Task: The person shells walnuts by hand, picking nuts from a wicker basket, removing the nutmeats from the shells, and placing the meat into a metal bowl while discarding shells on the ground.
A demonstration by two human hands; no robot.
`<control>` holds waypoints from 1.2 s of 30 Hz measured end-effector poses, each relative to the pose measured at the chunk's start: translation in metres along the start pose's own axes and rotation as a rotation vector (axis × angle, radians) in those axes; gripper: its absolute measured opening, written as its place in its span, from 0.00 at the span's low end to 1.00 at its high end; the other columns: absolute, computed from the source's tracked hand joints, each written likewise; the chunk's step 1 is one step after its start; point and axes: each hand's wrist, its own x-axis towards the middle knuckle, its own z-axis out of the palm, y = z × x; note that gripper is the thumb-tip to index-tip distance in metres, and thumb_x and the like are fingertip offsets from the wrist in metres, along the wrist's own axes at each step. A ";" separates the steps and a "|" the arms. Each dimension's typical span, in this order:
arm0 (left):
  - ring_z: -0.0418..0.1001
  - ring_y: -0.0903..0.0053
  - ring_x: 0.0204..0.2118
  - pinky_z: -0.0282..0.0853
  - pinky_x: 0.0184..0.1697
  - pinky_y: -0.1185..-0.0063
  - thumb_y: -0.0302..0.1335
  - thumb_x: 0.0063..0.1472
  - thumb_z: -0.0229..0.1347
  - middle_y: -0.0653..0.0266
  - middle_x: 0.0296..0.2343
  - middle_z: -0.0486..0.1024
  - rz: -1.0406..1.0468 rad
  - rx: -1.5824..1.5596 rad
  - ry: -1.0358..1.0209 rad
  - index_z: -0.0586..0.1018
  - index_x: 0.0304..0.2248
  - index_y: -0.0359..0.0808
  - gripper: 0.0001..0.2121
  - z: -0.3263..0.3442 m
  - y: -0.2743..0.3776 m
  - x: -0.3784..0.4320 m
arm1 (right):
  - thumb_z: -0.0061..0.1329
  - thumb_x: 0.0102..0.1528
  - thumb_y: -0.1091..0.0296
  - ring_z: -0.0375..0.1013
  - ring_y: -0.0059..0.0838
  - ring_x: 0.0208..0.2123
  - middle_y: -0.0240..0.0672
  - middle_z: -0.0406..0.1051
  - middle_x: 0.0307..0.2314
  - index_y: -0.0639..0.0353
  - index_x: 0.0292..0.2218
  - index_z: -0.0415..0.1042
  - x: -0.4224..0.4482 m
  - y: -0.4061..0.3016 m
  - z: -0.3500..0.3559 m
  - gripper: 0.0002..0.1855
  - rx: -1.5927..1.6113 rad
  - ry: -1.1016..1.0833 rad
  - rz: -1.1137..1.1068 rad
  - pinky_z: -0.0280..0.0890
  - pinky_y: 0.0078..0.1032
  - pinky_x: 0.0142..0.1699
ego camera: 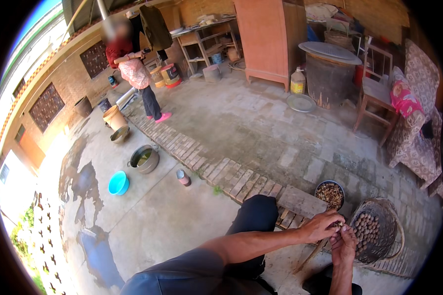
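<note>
My left hand [320, 225] and my right hand [344, 243] meet at the fingertips around a small piece of cracked walnut [339, 224]. The fingers partly hide it. Just beyond my hands stands a metal bowl [343, 201] filled with broken walnut pieces [329, 194]. To the right is a wicker basket [385, 245] with a hooped handle, holding several whole walnuts [367, 226]. A flat wooden board [302, 201] lies on the brick edging to the left of the bowl. Below my hands slants a wooden handle [310, 257], its upper end hidden.
A person [134, 70] stands on the brick strip [203, 158] at the far left. On the concrete are a blue basin [118, 183], a metal pot [149, 162] and a can [183, 177]. A wooden chair [378, 88] and a covered drum [326, 81] stand at the right.
</note>
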 end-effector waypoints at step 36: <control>0.73 0.60 0.38 0.70 0.40 0.68 0.24 0.58 0.58 0.56 0.36 0.70 0.005 0.031 0.000 0.75 0.45 0.37 0.14 0.004 -0.011 -0.002 | 0.49 0.63 0.70 0.77 0.21 0.31 0.31 0.76 0.32 0.57 0.41 0.72 0.003 0.003 -0.010 0.05 -0.049 -0.042 0.011 0.76 0.21 0.35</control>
